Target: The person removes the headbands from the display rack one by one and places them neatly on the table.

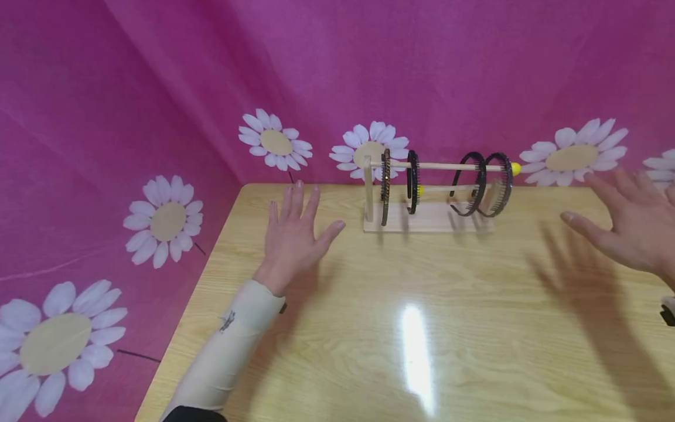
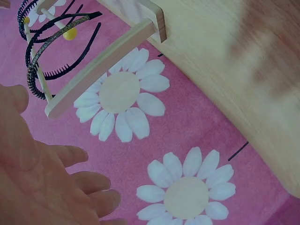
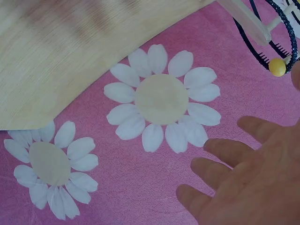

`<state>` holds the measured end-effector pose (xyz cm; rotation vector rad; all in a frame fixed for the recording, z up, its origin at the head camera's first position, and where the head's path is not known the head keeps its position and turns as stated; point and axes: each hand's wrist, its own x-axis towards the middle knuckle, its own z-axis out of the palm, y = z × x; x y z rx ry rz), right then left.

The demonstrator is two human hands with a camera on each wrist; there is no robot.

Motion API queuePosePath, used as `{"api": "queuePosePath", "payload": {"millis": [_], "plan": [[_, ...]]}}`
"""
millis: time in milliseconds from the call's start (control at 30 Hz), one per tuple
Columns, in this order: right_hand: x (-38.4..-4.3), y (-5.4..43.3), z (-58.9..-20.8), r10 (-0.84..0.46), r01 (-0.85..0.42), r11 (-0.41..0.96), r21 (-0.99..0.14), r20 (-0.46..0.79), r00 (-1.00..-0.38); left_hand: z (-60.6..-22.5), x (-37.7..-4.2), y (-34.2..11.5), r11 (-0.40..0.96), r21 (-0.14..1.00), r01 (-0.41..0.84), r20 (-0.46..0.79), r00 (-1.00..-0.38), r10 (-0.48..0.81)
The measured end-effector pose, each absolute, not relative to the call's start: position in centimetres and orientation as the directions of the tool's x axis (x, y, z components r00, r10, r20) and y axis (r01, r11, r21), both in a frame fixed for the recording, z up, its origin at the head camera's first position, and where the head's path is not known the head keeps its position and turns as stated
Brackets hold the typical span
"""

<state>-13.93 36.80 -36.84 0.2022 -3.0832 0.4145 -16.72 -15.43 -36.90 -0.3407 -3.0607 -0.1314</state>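
Observation:
A wooden headband stand (image 1: 429, 218) with two rods stands at the back of the table. Hanging on its rods are several headbands: a brown-gold one (image 1: 387, 187) at the left, a dark toothed one (image 1: 414, 181) beside it, a black one (image 1: 481, 184) and a dark beaded one (image 1: 508, 184) toward the right end. My left hand (image 1: 292, 237) is held over the table left of the stand, fingers spread, holding nothing. To the right of the stand my right hand (image 1: 635, 225) hovers with spread fingers, also holding nothing. Both hands are apart from the stand.
The light wooden table (image 1: 343, 340) reflects a bright strip of light. Behind it and to the left hangs a magenta cloth (image 1: 184, 70) printed with large white daisies. Yellow balls (image 1: 515, 169) cap the rod ends.

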Motion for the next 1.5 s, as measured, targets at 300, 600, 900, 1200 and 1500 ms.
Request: {"api": "queuePosePath", "payload": {"millis": [300,600,900,1200,1500], "plan": [[-13.9,36.8,-37.0,-0.13,-0.151,0.944,-0.292,0.091,-0.987,-38.2,-17.4,-14.0,0.96,0.105,0.261,0.062,-0.965,0.256],[-14.2,36.5,-36.7,-0.124,-0.144,0.941,-0.307,0.082,-0.989,-39.7,-18.0,-12.3,0.948,0.12,0.294,0.063,-0.956,0.288],[-14.1,35.7,-36.9,-0.103,-0.153,0.878,-0.453,0.134,-0.986,-41.7,-18.6,-10.5,0.933,0.209,0.294,0.04,-0.955,0.293],[-14.2,34.5,-36.6,-0.097,-0.124,0.845,-0.521,0.08,-0.992,-43.7,-18.6,-9.3,0.924,0.287,0.252,0.01,-0.965,0.261],[-14.9,33.0,-36.3,-0.046,-0.075,0.829,-0.554,0.066,-0.997,-45.2,-19.0,-8.6,0.928,0.268,0.26,-0.036,-0.96,0.279]]}}
